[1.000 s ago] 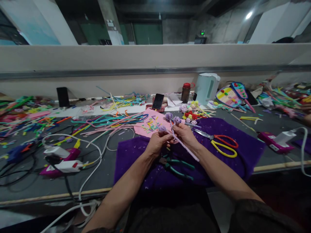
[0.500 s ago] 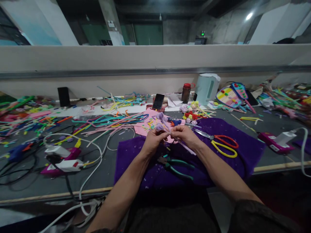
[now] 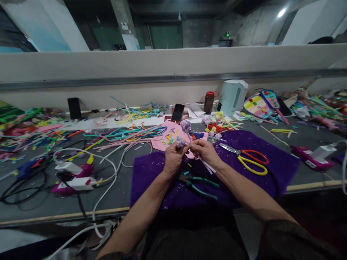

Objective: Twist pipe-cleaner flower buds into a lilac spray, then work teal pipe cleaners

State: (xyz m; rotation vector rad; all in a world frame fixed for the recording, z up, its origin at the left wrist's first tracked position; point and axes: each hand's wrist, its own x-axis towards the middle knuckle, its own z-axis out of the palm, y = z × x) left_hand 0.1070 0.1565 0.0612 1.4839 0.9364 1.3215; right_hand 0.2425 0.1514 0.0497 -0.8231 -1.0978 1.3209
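Fingertips nearly meeting, both my hands work on lavender pipe-cleaner flowers above a purple cloth (image 3: pixel 151 169). My left hand (image 3: pixel 173 158) is closed in a pinch, with a small lavender bloom (image 3: pixel 180 142) just above its fingers. A taller lavender flower (image 3: pixel 185 126) stands upright over the gap between the hands. My right hand (image 3: pixel 205 153) pinches its stem, and pale lavender stem ends (image 3: pixel 207 166) stick out below that hand. Green-handled pliers (image 3: pixel 199 184) lie on the cloth under my hands. Scissors (image 3: pixel 252 160) with red and yellow handles rest right of them.
A pink sheet (image 3: pixel 159 142) with coloured scraps lies behind my hands. Beyond it are a phone (image 3: pixel 178 112), a brown bottle (image 3: pixel 209 103) and a pale kettle (image 3: pixel 230 97). At left, white cables and a magenta power strip (image 3: pixel 61 187) sit near loose pipe cleaners (image 3: pixel 130 134).
The taller flower has risen and now stands more upright between the hands. The view has shifted slightly; both hands stay close together in a pinch.
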